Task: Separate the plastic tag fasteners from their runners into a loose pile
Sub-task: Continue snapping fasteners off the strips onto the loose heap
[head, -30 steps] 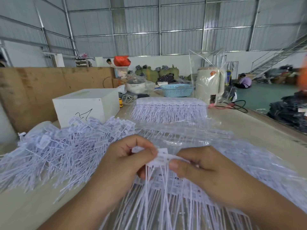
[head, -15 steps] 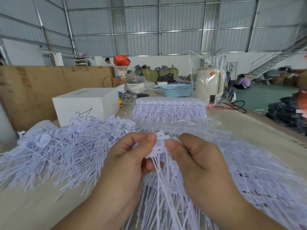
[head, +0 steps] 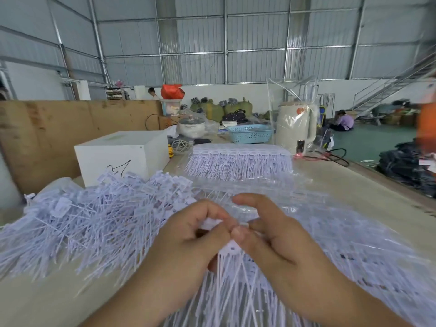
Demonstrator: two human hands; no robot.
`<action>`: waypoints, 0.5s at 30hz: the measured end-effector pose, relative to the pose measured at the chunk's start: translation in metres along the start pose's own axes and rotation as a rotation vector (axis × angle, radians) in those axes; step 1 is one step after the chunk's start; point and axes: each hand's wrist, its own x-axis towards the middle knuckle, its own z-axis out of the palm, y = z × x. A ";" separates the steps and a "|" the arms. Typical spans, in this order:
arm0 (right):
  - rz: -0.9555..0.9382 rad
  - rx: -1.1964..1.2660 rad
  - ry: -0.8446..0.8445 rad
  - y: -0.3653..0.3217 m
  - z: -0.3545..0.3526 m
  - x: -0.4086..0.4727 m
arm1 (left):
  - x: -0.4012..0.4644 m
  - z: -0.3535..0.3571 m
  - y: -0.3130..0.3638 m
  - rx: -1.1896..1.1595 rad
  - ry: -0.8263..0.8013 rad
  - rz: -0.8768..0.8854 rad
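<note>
While both hands pinch it, fastener strip [head: 230, 250] sits between left hand [head: 188, 241], right hand [head: 271, 234]

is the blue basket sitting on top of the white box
No, the blue basket stands on the table farther back and to the right of the white box, apart from it.

We're in a big warehouse: corrugated metal walls [head: 254, 43] with grey steel framing, daylight seeping along the top of a white lower wall [head: 259, 93]. Green floor [head: 368, 142] off to the right, a metal staircase [head: 389, 88] climbing the far corner. A plywood board [head: 70, 128] stands left, behind the pale bench [head: 354, 182], and sacks [head: 219, 109] are piled along the back.
</note>
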 end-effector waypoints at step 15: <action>0.108 -0.079 0.033 0.006 0.014 -0.003 | -0.003 0.006 -0.020 0.151 -0.072 0.026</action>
